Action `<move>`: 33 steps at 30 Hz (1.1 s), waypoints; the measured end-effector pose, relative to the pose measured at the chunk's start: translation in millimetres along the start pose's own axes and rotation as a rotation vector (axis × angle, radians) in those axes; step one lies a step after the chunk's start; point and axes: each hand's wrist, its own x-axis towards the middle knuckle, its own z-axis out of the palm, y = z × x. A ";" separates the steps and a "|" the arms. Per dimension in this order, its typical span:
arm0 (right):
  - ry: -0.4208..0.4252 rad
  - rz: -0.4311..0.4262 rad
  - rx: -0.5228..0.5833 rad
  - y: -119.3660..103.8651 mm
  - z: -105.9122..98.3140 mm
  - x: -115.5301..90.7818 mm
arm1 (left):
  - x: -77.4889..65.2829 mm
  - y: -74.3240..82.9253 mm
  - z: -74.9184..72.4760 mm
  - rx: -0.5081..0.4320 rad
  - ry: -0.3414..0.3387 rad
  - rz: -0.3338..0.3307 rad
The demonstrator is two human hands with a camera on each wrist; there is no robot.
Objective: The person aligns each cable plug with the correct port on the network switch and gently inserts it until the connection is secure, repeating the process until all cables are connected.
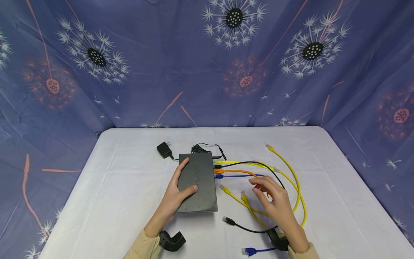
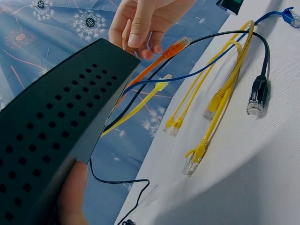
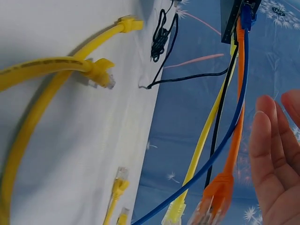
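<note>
My left hand grips a dark grey network switch by its left side, thumb flat on the top. Its vented side wall shows in the left wrist view. Yellow, black, orange and blue network cables are plugged in along the right side; the blue plug is nearest the front. Right of the switch, my right hand hovers with loosely bent fingers and holds nothing. Close by its fingers is the free orange plug of the orange cable. Beside that hangs a yellow plug.
On the white table lie loose yellow plugs, a black plug and a blue plug. A black power adapter and its coiled cord sit behind the switch. A patterned blue curtain surrounds the table.
</note>
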 end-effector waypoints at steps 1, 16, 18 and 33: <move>0.000 0.003 0.001 0.2 0.3 -1.3 | -0.1 -0.1 0.1 0.000 0.001 -0.001; -0.075 0.117 -0.013 -3.4 3.4 -24.3 | -0.6 -1.8 1.7 0.002 0.002 -0.017; -0.075 0.128 -0.014 -2.6 4.8 -26.9 | -0.8 -1.7 1.9 0.000 0.001 -0.017; -0.249 0.393 -0.052 -5.1 15.7 -37.0 | -1.5 -1.2 2.5 0.002 0.003 -0.013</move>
